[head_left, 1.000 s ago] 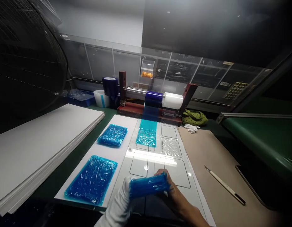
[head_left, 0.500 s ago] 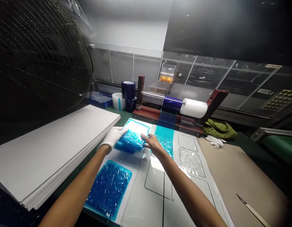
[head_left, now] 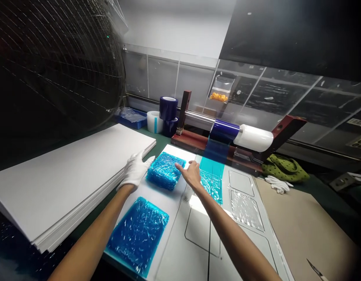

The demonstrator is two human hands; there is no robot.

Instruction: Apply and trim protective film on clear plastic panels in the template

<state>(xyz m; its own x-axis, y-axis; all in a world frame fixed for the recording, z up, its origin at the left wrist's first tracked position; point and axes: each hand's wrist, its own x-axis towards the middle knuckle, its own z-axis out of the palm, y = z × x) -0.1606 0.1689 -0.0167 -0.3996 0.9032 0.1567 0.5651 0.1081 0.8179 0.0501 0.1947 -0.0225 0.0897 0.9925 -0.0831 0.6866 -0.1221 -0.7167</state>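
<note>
A thick stack of shiny blue film sheets (head_left: pixel 165 173) lies on white paper (head_left: pixel 141 190) between my hands. My left hand (head_left: pixel 135 168), in a white glove, is open at the stack's left side, its fingertips close to the edge. At the right side is my bare right hand (head_left: pixel 192 174), thumb and fingers apart, the thumb tip over or against the stack's edge; contact is unclear. Nearer to me lies a second blue stack (head_left: pixel 138 236). Just beyond my right hand, a turquoise film strip (head_left: pixel 212 171) runs down from a blue film roll (head_left: pixel 225 130).
The blue roll and a white roll (head_left: pixel 255 137) share a rod on a red-brown stand (head_left: pixel 195 145). Left is a stack of white sheets (head_left: pixel 81 160), under a large fan (head_left: pixel 60 62). Right are brown board (head_left: pixel 303 218), a craft knife (head_left: pixel 315 269) and white gloves (head_left: pixel 278 184).
The blue stack has come down flat onto the white paper, and both hands have loosened from it, fingers spreading. The camera view has shifted slightly left.
</note>
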